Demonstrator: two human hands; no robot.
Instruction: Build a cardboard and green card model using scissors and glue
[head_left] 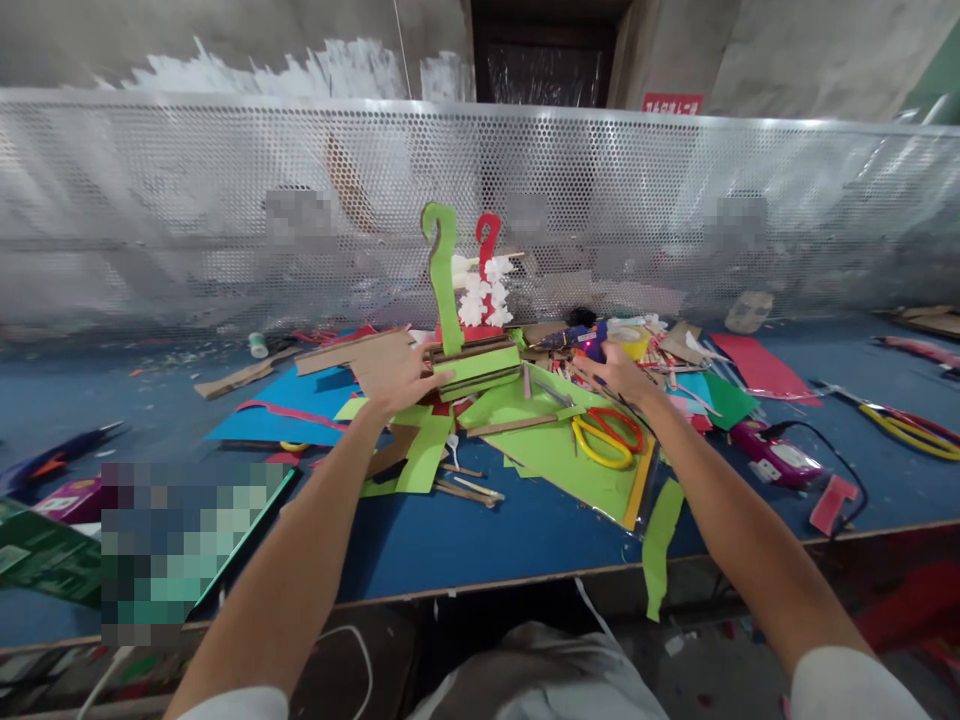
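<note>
My left hand [394, 375] rests against the left end of a green and cardboard craft model [480, 365], fingers curled around its base. The model carries an upright green hook shape [444, 280], a red hook shape [488, 240] and white paper flowers [484, 292]. My right hand [619, 372] reaches to the right of the model over a pile of coloured scraps, fingers bent; I cannot make out anything in it. Yellow and red scissors [606, 437] lie on a green sheet [562, 450] just below that hand.
The blue table [480, 540] holds blue card [300, 410], wooden sticks [465, 485], a pink glue gun [772, 455] with a black cord, more scissors [907, 425] at far right and a red sheet [757, 365]. A perforated metal screen [225, 200] runs along the back.
</note>
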